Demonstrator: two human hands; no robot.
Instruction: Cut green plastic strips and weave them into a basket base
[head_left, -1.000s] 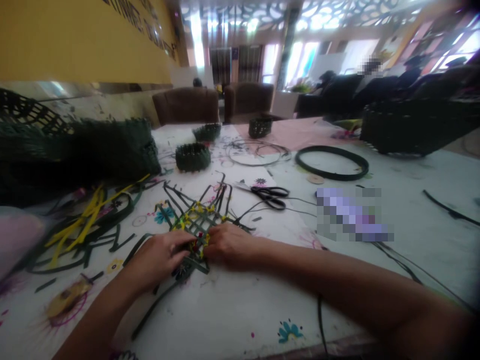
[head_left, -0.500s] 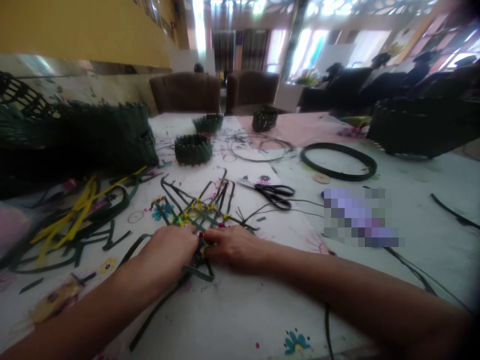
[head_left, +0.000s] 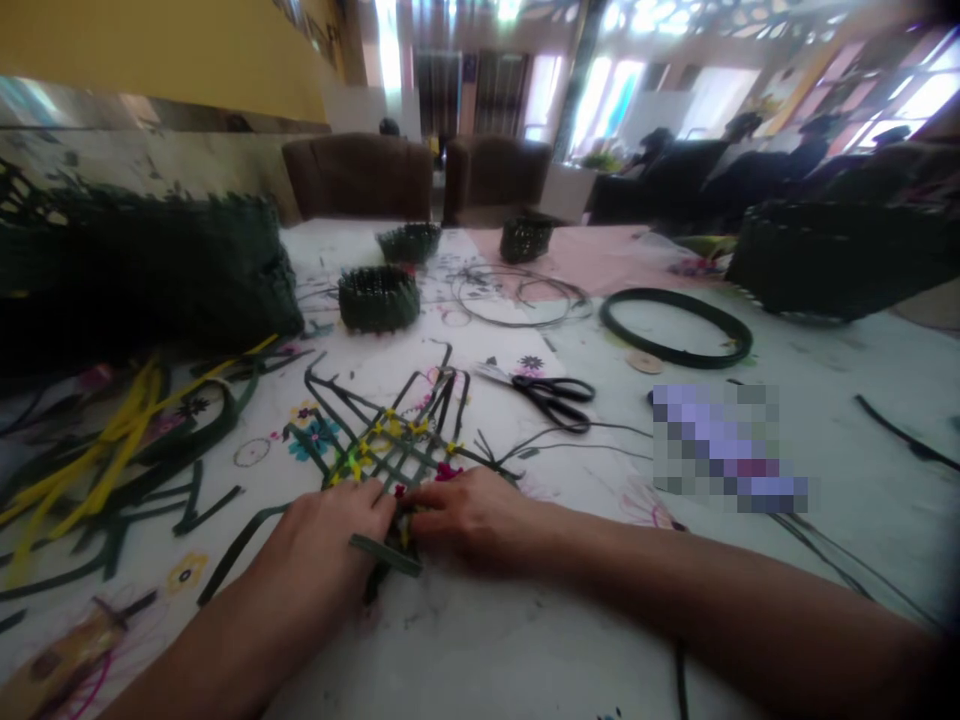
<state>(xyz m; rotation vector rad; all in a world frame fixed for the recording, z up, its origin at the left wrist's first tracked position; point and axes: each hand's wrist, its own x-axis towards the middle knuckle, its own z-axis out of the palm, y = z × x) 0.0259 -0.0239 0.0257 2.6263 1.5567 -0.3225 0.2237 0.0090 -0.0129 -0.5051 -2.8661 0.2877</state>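
A flat open weave of dark green strips (head_left: 386, 462), tied at its crossings with small yellow and a few magenta pieces, lies on the table before me. My left hand (head_left: 326, 535) grips its near left edge, thumb side inward. Against the near right edge, my right hand (head_left: 480, 520) has its thumb and fingers pinched on the strips close to the left fingertips. A green strip end (head_left: 386, 556) sticks out between the hands. The exact piece under the fingertips is hidden. Black-handled scissors (head_left: 555, 397) lie beyond my right hand.
Yellow strips (head_left: 124, 425) and green cuttings lie at left, before a large dark basket (head_left: 202, 260). Small woven baskets (head_left: 379, 298) stand farther back. A dark green ring (head_left: 676, 355), a blurred-out purple item (head_left: 724, 445) and another large basket (head_left: 832, 262) are at right.
The view has shifted slightly, and more of the weave shows beyond my hands. The strip end between them looked bent before and now appears straighter. Both hands keep their hold.
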